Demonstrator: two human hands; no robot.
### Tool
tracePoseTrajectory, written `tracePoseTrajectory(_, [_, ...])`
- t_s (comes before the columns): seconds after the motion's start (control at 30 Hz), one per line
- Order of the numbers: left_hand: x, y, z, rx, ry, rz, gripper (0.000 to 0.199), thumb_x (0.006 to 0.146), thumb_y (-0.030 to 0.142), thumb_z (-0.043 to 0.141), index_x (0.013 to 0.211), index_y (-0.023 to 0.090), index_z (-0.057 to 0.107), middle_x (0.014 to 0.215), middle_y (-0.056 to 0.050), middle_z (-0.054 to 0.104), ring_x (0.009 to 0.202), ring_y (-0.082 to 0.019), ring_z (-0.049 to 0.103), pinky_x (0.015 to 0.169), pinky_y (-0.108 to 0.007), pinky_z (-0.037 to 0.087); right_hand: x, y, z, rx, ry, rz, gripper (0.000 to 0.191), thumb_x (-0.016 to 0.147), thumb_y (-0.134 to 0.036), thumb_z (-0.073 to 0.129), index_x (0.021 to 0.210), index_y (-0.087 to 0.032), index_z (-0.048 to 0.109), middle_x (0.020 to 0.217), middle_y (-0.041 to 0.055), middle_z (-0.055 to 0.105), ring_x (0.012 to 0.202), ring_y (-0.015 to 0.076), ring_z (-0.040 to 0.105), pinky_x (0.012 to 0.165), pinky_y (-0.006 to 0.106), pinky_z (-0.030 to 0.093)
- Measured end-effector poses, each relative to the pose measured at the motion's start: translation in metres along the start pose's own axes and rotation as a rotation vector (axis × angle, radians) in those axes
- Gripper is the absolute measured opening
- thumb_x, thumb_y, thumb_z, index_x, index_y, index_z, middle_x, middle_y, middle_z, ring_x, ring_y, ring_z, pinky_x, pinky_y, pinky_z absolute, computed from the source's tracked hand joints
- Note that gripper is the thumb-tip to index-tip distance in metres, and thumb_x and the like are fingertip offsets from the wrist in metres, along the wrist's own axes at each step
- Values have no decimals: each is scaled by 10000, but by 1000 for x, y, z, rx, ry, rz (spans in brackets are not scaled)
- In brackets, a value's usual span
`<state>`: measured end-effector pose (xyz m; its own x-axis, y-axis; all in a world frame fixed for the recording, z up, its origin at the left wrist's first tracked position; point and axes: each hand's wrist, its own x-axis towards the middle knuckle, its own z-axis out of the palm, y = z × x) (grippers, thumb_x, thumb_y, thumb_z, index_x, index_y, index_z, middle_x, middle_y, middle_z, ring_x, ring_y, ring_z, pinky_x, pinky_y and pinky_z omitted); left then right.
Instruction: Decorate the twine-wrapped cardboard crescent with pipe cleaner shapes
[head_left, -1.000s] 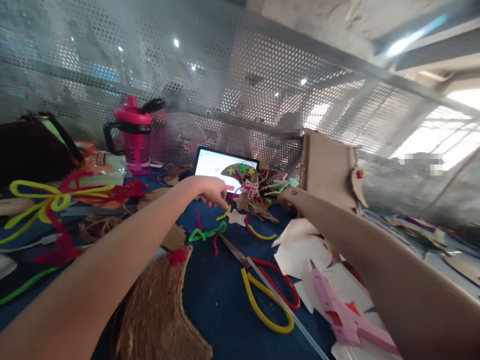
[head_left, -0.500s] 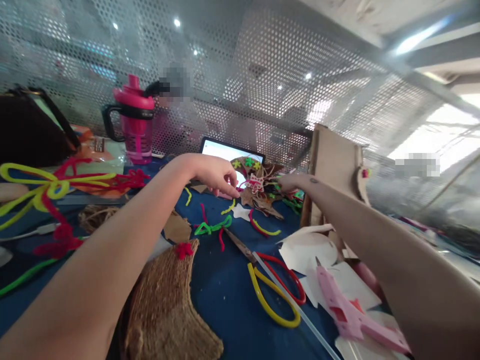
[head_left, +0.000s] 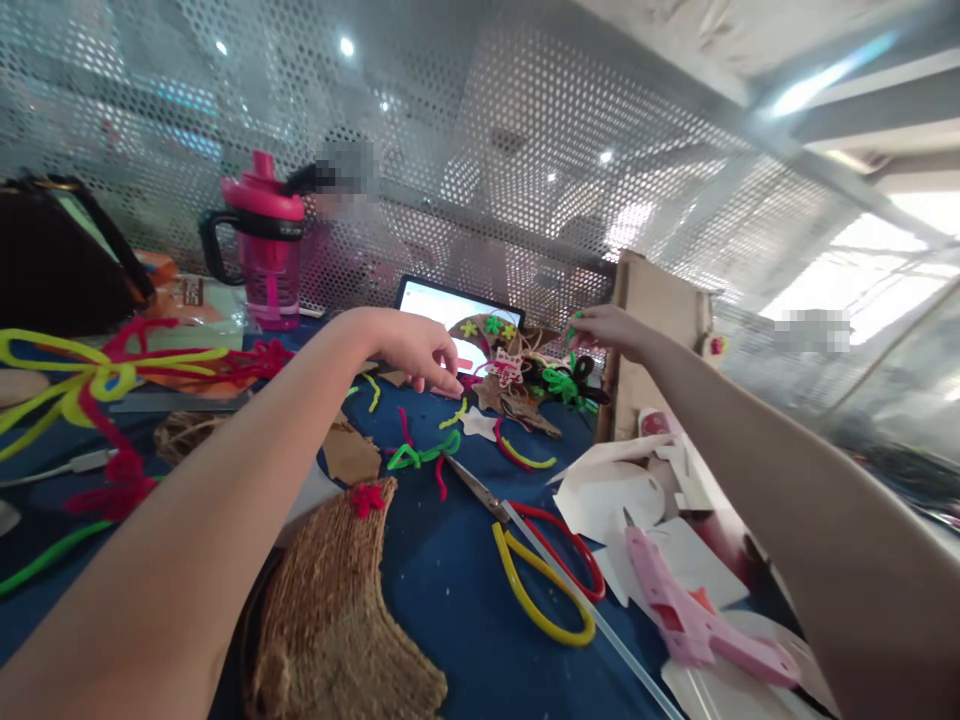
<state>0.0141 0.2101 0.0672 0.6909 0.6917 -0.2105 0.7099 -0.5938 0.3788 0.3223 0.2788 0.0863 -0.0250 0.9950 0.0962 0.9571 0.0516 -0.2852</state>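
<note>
My right hand [head_left: 606,330] is raised at the back right, its fingers pinched on a green pipe cleaner [head_left: 574,333]. Below it lies a green and black pipe-cleaner bunch [head_left: 568,382]; whether the held piece is joined to it I cannot tell. My left hand [head_left: 426,352] hangs loosely curled in front of the tablet [head_left: 427,298], fingers apart and nothing visible in them. Beside it are a brown star [head_left: 491,393], a white star [head_left: 478,424] and a red-and-white tag [head_left: 508,370]. A twine-wrapped crescent [head_left: 337,600] with a red flower lies closest to me.
Scissors [head_left: 536,560] with red and yellow handles lie mid-table. A pink glue gun [head_left: 675,605] rests on white paper scraps [head_left: 607,500] at right. A cardboard piece [head_left: 660,340] stands at the back right. A pink tumbler [head_left: 270,240] and yellow-red pipe cleaners [head_left: 105,375] are at left.
My right hand has risen from the pile at the back, and a green pipe cleaner now shows in its fingers. The left hand has hardly moved.
</note>
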Motion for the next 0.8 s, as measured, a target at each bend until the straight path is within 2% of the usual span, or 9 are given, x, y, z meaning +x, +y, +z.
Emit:
tracePoseTrajectory(0.03, [0,0,0,-3,5,3,548,703,567,553,1101,204,653,928,-68,691,783,-185,618,776,-277,401,-1,2,0,49,-15,10,291,890,-329,434,924,-119,633,859,109,705,673,135,604,566,209,455])
tracePoseTrajectory(0.1, [1,-2,0,-2,17,8,534,701,567,555,1078,203,663,912,-66,697,777,-183,616,758,-266,400,-5,5,1,66,-177,-36,310,877,-379,457,982,-144,630,911,93,703,717,140,613,599,216,459])
tracePoseTrajectory(0.2, [1,-5,0,3,30,11,521,699,573,552,1056,210,663,896,-57,703,751,-168,614,718,-244,398,-9,7,3,-142,-410,-187,354,850,-449,473,942,-164,662,867,71,701,770,174,620,666,250,451])
tracePoseTrajectory(0.33, [-1,-6,-1,-10,49,9,515,690,566,564,1048,208,660,875,-44,701,712,-149,609,683,-228,394,-8,5,17,-638,-261,-282,437,834,-506,454,780,-135,680,777,107,671,777,231,617,696,297,418])
tracePoseTrajectory(0.4, [-1,-6,-1,-6,56,8,513,680,567,575,1034,208,667,872,-44,699,715,-150,607,677,-224,392,-7,6,31,-782,-301,-244,457,771,-556,518,767,-130,681,788,126,663,787,255,618,690,312,422])
tracePoseTrajectory(0.47, [-2,-6,-1,2,62,6,515,674,573,579,1028,210,671,875,-46,699,731,-155,609,675,-222,393,-6,8,45,-811,-402,-189,469,675,-583,609,784,-133,684,836,125,664,808,263,617,698,324,437])
tracePoseTrajectory(0.57, [-2,-6,-1,5,53,6,532,680,581,571,1043,204,663,888,-51,699,731,-156,615,667,-223,396,-2,14,63,-734,-526,-100,397,581,-488,712,772,-141,685,818,97,664,798,257,617,710,343,467])
tracePoseTrajectory(0.7, [-3,-6,-2,10,11,22,553,706,588,550,1077,189,644,952,-67,696,721,-150,624,661,-226,403,9,25,76,-724,-446,20,199,559,-319,731,615,-144,655,647,97,637,750,270,622,708,376,491])
tracePoseTrajectory(0.8, [-4,-6,-2,15,13,18,552,712,595,543,1073,189,641,965,-71,694,733,-155,630,664,-227,409,18,28,80,-634,-314,-40,142,556,-265,732,626,-170,653,708,123,657,837,307,627,761,436,480])
